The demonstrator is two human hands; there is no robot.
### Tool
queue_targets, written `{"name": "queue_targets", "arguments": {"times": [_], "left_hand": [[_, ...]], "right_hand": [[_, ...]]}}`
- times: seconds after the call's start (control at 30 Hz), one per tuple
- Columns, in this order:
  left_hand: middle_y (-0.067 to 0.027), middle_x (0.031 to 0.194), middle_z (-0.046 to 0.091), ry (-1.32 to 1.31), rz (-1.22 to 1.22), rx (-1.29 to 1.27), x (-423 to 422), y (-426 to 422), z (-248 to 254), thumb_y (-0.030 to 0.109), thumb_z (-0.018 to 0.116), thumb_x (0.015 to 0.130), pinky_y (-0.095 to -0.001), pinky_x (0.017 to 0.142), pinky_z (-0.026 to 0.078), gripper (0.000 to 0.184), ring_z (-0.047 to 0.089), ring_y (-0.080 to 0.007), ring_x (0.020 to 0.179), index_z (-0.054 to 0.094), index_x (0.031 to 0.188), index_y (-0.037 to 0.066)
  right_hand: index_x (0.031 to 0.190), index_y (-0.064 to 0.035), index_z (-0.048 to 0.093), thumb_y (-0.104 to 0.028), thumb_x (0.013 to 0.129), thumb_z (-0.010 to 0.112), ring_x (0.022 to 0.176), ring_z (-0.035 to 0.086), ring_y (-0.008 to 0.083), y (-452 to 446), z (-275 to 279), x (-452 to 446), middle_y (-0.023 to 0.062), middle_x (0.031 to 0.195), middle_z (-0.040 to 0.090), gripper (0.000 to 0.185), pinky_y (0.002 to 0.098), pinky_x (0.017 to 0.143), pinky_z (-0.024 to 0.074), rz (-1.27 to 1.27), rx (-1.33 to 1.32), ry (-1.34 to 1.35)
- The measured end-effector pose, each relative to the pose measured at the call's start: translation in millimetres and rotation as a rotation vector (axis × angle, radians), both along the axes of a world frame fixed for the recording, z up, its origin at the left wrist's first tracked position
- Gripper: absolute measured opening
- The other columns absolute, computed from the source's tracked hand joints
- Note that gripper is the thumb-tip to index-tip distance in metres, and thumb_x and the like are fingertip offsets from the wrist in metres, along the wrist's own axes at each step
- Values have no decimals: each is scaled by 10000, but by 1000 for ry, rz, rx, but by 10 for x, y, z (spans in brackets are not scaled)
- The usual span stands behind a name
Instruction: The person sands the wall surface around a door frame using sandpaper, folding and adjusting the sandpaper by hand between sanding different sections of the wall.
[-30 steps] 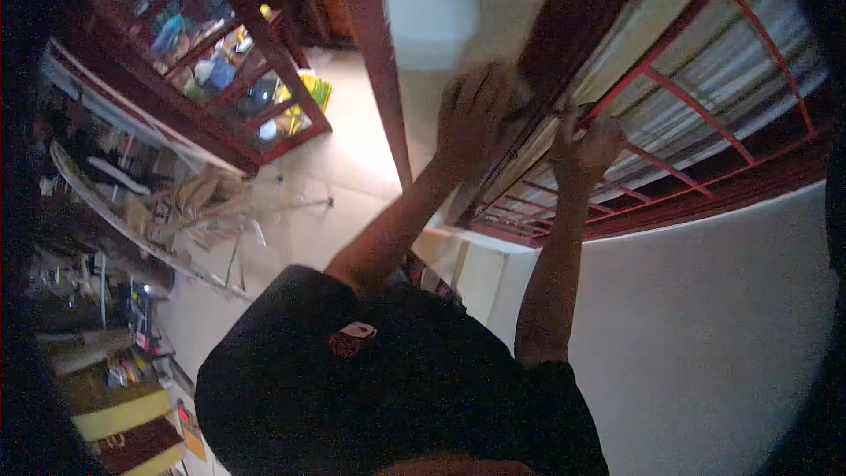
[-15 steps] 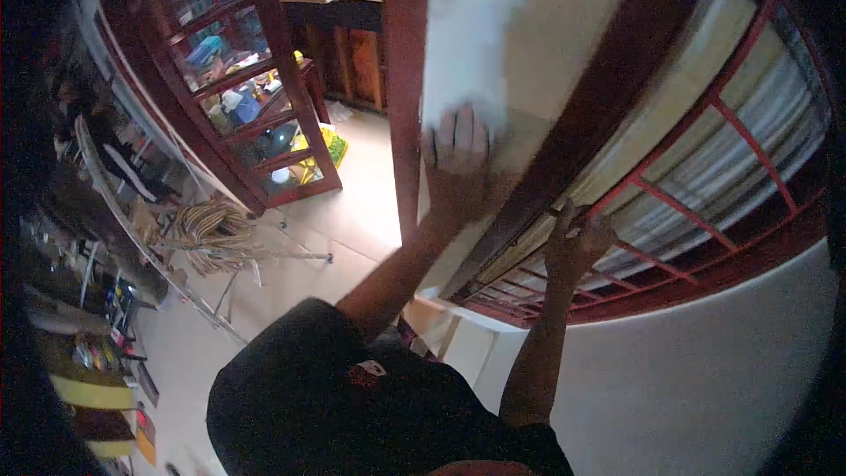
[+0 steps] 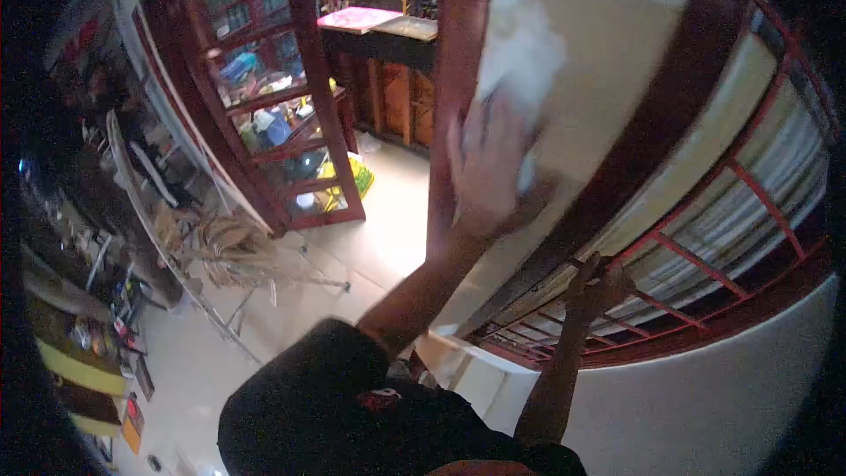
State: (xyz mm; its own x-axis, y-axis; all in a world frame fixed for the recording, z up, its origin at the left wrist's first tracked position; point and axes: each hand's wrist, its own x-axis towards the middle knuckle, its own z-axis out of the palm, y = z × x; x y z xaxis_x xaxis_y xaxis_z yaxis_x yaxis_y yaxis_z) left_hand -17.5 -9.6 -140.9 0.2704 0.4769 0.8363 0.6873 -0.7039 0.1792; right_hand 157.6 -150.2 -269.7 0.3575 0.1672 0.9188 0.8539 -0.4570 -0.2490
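And here's my left hand (image 3: 487, 163) open against the pane (image 3: 608, 79), my right hand (image 3: 602, 289) gripping the red grille (image 3: 701, 264)

Head-worn view, facing forward and down, near the left grip (image 3: 490, 169)

My left fingers (image 3: 500, 119) blur against the pale surface (image 3: 608, 88); what my right fingers (image 3: 589, 266) hold by the red grille (image 3: 702, 264) is too dark to tell.
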Motion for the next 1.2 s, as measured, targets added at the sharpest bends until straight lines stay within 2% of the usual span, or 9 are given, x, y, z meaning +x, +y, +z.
{"name": "queue_targets", "arguments": {"times": [0.13,0.43,0.5,0.67,0.77,0.87,0.93,1.03,1.2], "left_hand": [[-367,1450,252,126,-193,-346,39,-181,-1734,597,518,854,-700,1100,88,819,146,-568,1378,387,1344,-47],[-251,1522,255,-172,-38,307,144,-7,798,556,575,819,-581,1141,117,912,214,-415,1419,297,1449,-42],[-258,1531,237,-210,-41,328,220,-23,649,561,574,813,-578,1145,100,937,196,-419,1428,278,1460,-47],[-307,1523,220,-42,29,133,182,-102,-1250,555,490,854,-577,1154,125,859,222,-480,1403,292,1436,-43],[-273,1486,293,194,105,154,159,-75,-1298,615,558,789,-624,1116,136,903,219,-449,1399,383,1355,-66],[-279,1518,249,42,65,111,98,-46,-68,591,596,787,-612,1126,135,946,192,-457,1414,325,1418,-60],[-278,1537,217,-154,12,335,118,49,444,572,627,771,-602,1134,125,1003,183,-460,1421,267,1453,-68],[-285,1536,214,-99,45,280,117,37,357,554,630,777,-605,1133,124,1016,189,-464,1418,230,1465,-77],[-319,1468,278,59,64,214,74,20,-1096,621,601,771,-633,1105,153,982,260,-473,1371,326,1388,-92]], "right_hand": [[726,-65,558,-287,908,614,677,507,304,47,-129,107,87,656,538,292,435,778,360,28,38,0],[719,-77,533,-195,890,614,722,504,310,-4,25,9,80,659,494,223,440,784,362,127,23,34],[780,-101,533,-318,694,680,819,542,341,-31,-72,56,103,758,529,276,482,842,385,101,-89,165],[785,-48,553,-238,902,618,793,507,352,36,-164,77,129,751,507,232,489,829,370,89,-130,248],[934,-20,578,-292,907,603,837,525,374,73,-225,105,144,791,532,275,516,866,367,46,34,56],[1173,20,532,-369,934,559,1031,521,387,68,-160,2,195,1008,574,457,541,996,319,6,-330,444],[1312,50,437,-387,962,494,1220,427,394,265,75,-304,246,1263,493,562,553,1050,260,-64,225,103],[1377,81,383,-421,983,437,1366,262,414,502,260,-450,267,1468,317,641,565,1103,179,141,479,91],[1416,86,336,-480,986,394,1297,403,408,661,-233,-321,276,1427,403,713,568,1113,178,183,233,101]]}}
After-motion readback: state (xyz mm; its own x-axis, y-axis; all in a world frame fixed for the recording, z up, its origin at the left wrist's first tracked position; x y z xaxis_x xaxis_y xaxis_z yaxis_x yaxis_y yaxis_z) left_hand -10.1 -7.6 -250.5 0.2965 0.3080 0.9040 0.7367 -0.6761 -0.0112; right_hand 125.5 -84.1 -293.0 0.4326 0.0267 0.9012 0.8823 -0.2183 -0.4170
